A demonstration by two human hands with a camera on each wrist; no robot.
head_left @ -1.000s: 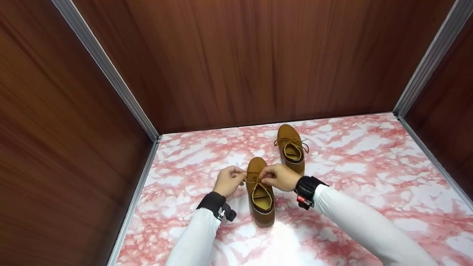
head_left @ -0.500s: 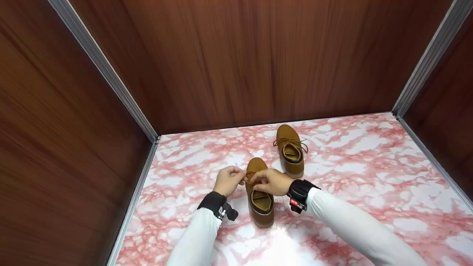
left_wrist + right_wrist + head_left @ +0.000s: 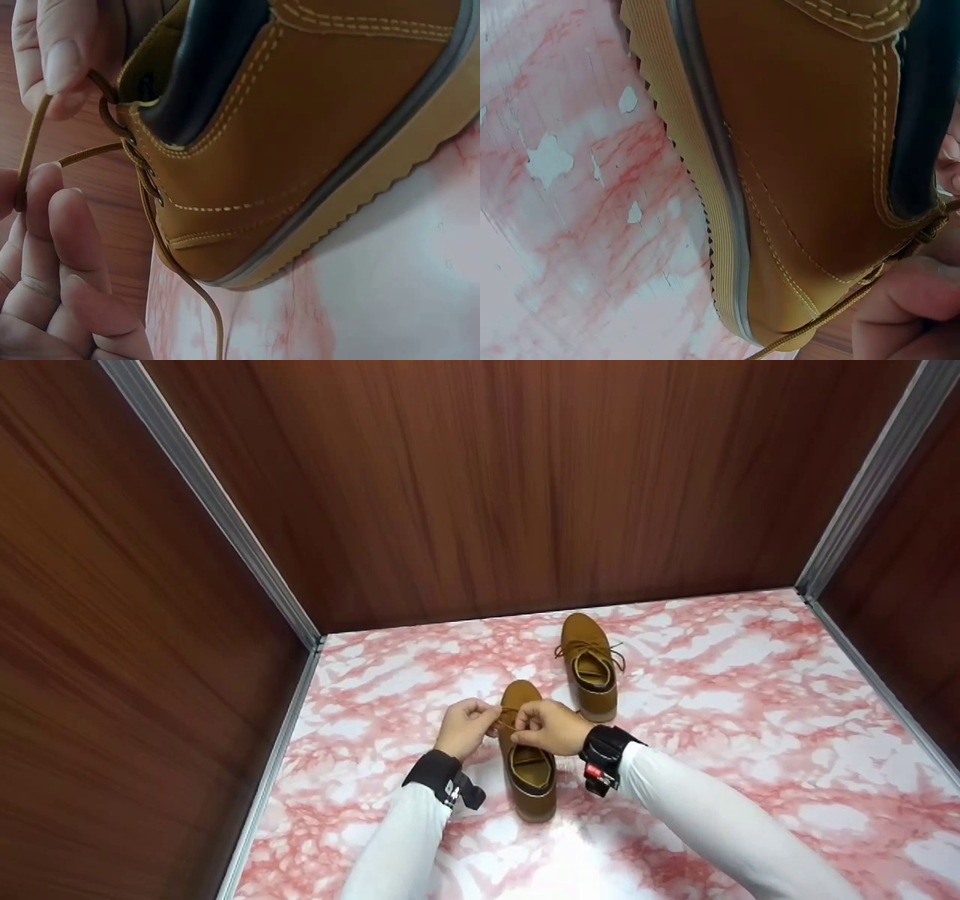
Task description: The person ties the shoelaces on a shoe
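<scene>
A tan lace-up shoe (image 3: 534,802) stands upright, its toe pointing away from me. Above its laced front, the fingertips of my left hand (image 3: 463,727) pinch the brown shoelace (image 3: 35,139). My right hand (image 3: 559,727) reaches over the shoe from the right, its thumb and finger pinching the lace close to the ankle opening. A strand runs taut between the two hands in the left wrist view. Another lace end hangs down the shoe's side there. In the right wrist view, fingers by the lace are partly cut off by the frame edge.
Farther back and to the right stands the matching tan shoe (image 3: 583,630), its lace tied in a bow. The surface (image 3: 720,712) beneath is red-and-white marbled. Dark wood panels (image 3: 465,487) with grey metal edges enclose it behind and on both sides.
My right hand has shifted left, closer to the left hand, and draws on the lace. The left hand stays nearly still, with the lace in its fingertips. Both shoes keep their places.
</scene>
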